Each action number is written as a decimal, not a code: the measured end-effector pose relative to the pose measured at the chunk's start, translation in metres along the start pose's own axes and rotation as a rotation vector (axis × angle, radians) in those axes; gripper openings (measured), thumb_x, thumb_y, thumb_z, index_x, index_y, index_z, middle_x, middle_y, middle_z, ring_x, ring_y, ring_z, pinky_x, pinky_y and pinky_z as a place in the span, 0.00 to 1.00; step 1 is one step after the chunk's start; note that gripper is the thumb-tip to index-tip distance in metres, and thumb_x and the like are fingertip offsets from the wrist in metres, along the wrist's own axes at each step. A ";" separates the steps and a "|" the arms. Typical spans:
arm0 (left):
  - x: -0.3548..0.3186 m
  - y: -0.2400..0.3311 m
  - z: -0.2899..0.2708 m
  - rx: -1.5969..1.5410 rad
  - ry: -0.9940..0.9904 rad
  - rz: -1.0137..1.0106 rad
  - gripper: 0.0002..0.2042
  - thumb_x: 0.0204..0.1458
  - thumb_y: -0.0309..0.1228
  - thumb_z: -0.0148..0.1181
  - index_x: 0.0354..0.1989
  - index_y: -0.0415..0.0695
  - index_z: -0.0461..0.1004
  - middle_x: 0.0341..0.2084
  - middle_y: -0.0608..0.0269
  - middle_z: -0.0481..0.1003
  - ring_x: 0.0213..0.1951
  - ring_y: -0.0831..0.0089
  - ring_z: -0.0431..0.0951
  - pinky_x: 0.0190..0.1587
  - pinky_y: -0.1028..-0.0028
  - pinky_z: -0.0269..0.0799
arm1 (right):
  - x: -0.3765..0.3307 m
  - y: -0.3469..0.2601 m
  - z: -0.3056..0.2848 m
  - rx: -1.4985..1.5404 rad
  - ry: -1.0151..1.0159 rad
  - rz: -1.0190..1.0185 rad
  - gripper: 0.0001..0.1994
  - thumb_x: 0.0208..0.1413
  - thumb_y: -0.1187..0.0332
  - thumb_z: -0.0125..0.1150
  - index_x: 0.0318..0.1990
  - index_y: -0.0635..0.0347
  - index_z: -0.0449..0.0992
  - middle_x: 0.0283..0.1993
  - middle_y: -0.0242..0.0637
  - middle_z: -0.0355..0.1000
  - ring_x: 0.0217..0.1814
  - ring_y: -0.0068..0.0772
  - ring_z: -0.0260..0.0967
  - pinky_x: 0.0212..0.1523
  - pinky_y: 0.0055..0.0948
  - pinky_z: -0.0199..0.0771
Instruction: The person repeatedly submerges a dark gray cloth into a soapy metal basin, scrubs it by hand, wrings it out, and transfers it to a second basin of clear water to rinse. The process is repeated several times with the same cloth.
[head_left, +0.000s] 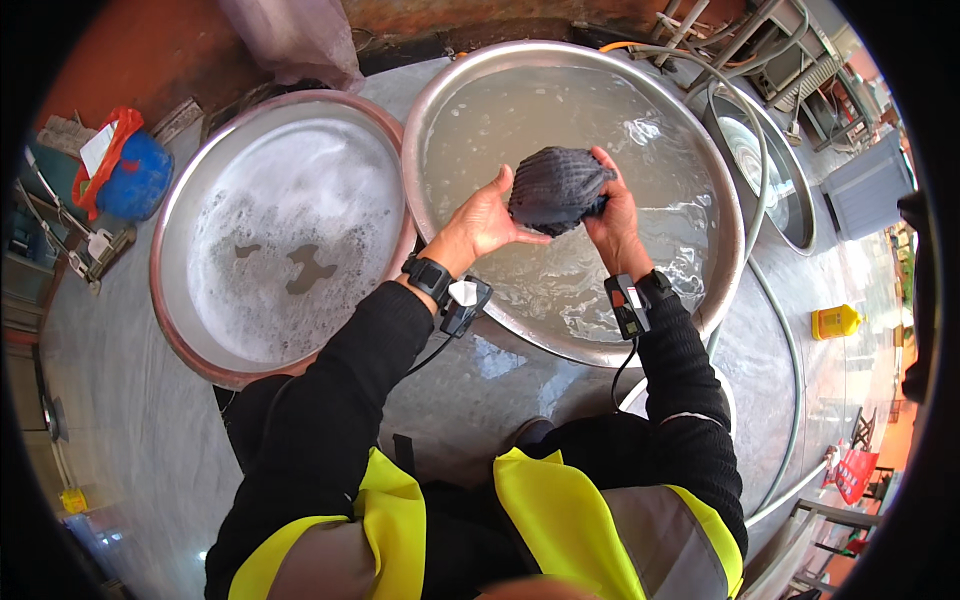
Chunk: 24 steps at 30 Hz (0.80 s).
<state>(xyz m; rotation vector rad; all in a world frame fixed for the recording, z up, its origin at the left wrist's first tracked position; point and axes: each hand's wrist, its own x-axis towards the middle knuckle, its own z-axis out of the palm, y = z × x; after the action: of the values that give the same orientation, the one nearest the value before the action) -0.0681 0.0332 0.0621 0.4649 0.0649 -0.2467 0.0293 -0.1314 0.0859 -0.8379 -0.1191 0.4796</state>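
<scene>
A foamy basin (pixel 280 230) sits at my left. My left hand (pixel 485 222) and right hand (pixel 615 215) each have a grip clamped on a dark knitted cloth (pixel 556 188), held above the cloudy water basin (pixel 690 150).

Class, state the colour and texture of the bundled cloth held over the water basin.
Dark grey, ribbed knit cloth, seen best in the head view.

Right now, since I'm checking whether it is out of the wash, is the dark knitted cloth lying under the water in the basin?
No. Both hands, left hand and right hand, hold the dark knitted cloth bunched above the cloudy water of the steel basin.
</scene>
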 end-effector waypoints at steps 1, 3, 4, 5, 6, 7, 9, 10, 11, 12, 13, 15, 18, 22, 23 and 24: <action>0.001 0.000 0.002 -0.011 -0.006 -0.013 0.37 0.40 0.53 0.59 0.57 0.52 0.52 0.56 0.58 0.56 0.56 0.51 0.58 0.47 0.31 0.51 | -0.004 0.004 0.004 -0.060 -0.064 -0.007 0.31 0.36 0.79 0.38 0.56 0.64 0.57 0.51 0.46 0.61 0.51 0.40 0.62 0.54 0.37 0.63; 0.002 -0.004 0.005 0.026 0.080 0.013 0.36 0.37 0.59 0.58 0.51 0.48 0.61 0.50 0.57 0.64 0.53 0.54 0.63 0.48 0.40 0.57 | -0.011 0.015 0.013 -0.064 -0.127 0.084 0.31 0.35 0.80 0.37 0.56 0.64 0.58 0.51 0.46 0.62 0.50 0.40 0.62 0.53 0.36 0.64; 0.001 -0.005 0.006 0.019 0.115 0.028 0.35 0.38 0.59 0.58 0.50 0.48 0.62 0.49 0.57 0.65 0.51 0.56 0.65 0.48 0.43 0.59 | -0.013 0.019 0.016 -0.057 -0.192 0.118 0.31 0.35 0.80 0.37 0.55 0.65 0.59 0.50 0.45 0.62 0.50 0.40 0.63 0.52 0.35 0.65; 0.002 -0.006 0.007 0.015 0.149 0.042 0.33 0.38 0.58 0.58 0.49 0.48 0.63 0.49 0.58 0.65 0.50 0.58 0.66 0.48 0.46 0.61 | -0.015 0.021 0.017 0.004 -0.217 0.177 0.29 0.35 0.79 0.39 0.54 0.65 0.61 0.51 0.45 0.62 0.51 0.41 0.63 0.53 0.36 0.65; 0.001 -0.007 0.007 0.007 0.205 0.042 0.32 0.39 0.57 0.58 0.49 0.48 0.63 0.49 0.58 0.66 0.49 0.61 0.68 0.48 0.49 0.63 | -0.016 0.024 0.018 0.024 -0.150 0.236 0.28 0.36 0.78 0.39 0.53 0.64 0.62 0.51 0.45 0.62 0.51 0.41 0.63 0.53 0.36 0.64; 0.002 -0.007 0.008 -0.014 0.235 0.053 0.27 0.42 0.54 0.58 0.44 0.47 0.67 0.44 0.59 0.70 0.44 0.66 0.71 0.47 0.58 0.67 | -0.016 0.026 0.018 0.061 -0.128 0.277 0.27 0.36 0.78 0.40 0.52 0.64 0.62 0.51 0.45 0.63 0.51 0.41 0.63 0.53 0.36 0.64; 0.004 -0.008 0.007 -0.035 0.232 0.067 0.22 0.44 0.50 0.58 0.40 0.46 0.70 0.39 0.60 0.72 0.41 0.67 0.73 0.45 0.60 0.69 | -0.013 0.029 0.015 0.125 -0.106 0.334 0.25 0.37 0.78 0.41 0.50 0.64 0.64 0.50 0.44 0.64 0.52 0.42 0.63 0.53 0.37 0.64; 0.006 -0.008 0.006 -0.053 0.226 0.069 0.19 0.45 0.49 0.57 0.38 0.46 0.71 0.37 0.61 0.73 0.39 0.67 0.74 0.44 0.61 0.70 | -0.012 0.032 0.013 0.153 -0.101 0.356 0.25 0.38 0.77 0.42 0.49 0.64 0.64 0.50 0.44 0.65 0.51 0.42 0.63 0.53 0.37 0.65; 0.008 -0.008 0.004 -0.068 0.191 0.056 0.18 0.46 0.47 0.57 0.36 0.46 0.71 0.35 0.61 0.74 0.38 0.67 0.75 0.44 0.62 0.70 | -0.010 0.034 0.010 0.207 -0.093 0.383 0.24 0.38 0.77 0.42 0.49 0.64 0.65 0.49 0.44 0.65 0.51 0.42 0.64 0.53 0.37 0.65; 0.011 -0.007 0.002 -0.085 0.155 0.043 0.16 0.46 0.46 0.56 0.35 0.45 0.72 0.34 0.61 0.74 0.36 0.67 0.75 0.43 0.63 0.70 | -0.009 0.037 0.008 0.195 -0.092 0.385 0.24 0.38 0.77 0.42 0.48 0.64 0.65 0.48 0.43 0.66 0.50 0.43 0.64 0.52 0.37 0.66; 0.012 -0.008 -0.001 -0.106 0.120 0.030 0.15 0.47 0.44 0.56 0.33 0.45 0.72 0.32 0.62 0.75 0.35 0.67 0.76 0.43 0.63 0.71 | -0.008 0.040 0.005 0.207 -0.085 0.397 0.24 0.37 0.77 0.42 0.48 0.64 0.65 0.48 0.43 0.67 0.49 0.43 0.65 0.52 0.37 0.66; 0.012 -0.010 -0.007 -0.112 0.254 0.060 0.14 0.48 0.43 0.55 0.32 0.45 0.73 0.31 0.62 0.75 0.34 0.66 0.76 0.42 0.64 0.71 | -0.007 0.044 -0.001 0.206 -0.088 0.401 0.23 0.37 0.78 0.42 0.47 0.63 0.66 0.46 0.42 0.67 0.47 0.42 0.66 0.50 0.37 0.68; 0.012 -0.002 -0.017 -0.082 0.388 0.166 0.14 0.47 0.41 0.57 0.34 0.43 0.71 0.33 0.60 0.75 0.33 0.66 0.76 0.40 0.65 0.71 | -0.006 0.041 -0.006 0.055 -0.068 0.295 0.24 0.36 0.80 0.41 0.47 0.62 0.67 0.45 0.42 0.68 0.43 0.40 0.68 0.44 0.34 0.71; 0.017 0.007 -0.016 0.011 0.740 0.494 0.19 0.44 0.37 0.62 0.41 0.41 0.66 0.38 0.57 0.72 0.33 0.68 0.74 0.37 0.68 0.71 | -0.011 0.032 0.006 -0.505 0.003 -0.001 0.25 0.33 0.86 0.44 0.45 0.62 0.69 0.42 0.39 0.68 0.41 0.32 0.67 0.40 0.26 0.69; 0.018 0.004 -0.014 -0.045 0.719 0.586 0.22 0.41 0.36 0.65 0.43 0.42 0.63 0.36 0.58 0.70 0.34 0.69 0.72 0.36 0.69 0.70 | -0.014 0.034 0.014 -0.628 -0.089 -0.163 0.26 0.32 0.85 0.44 0.46 0.61 0.69 0.43 0.39 0.68 0.43 0.34 0.67 0.43 0.25 0.67; 0.017 0.001 -0.012 -0.040 0.743 0.615 0.22 0.42 0.36 0.65 0.42 0.42 0.63 0.34 0.59 0.70 0.34 0.69 0.72 0.36 0.69 0.70 | -0.019 0.039 0.024 -0.786 -0.081 -0.246 0.27 0.32 0.85 0.45 0.46 0.60 0.69 0.45 0.39 0.67 0.45 0.35 0.66 0.46 0.25 0.65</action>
<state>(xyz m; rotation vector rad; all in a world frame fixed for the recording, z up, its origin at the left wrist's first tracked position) -0.0514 0.0355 0.0501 0.4957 0.6404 0.5411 -0.0086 -0.1011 0.0747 -1.5496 -0.5015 0.2225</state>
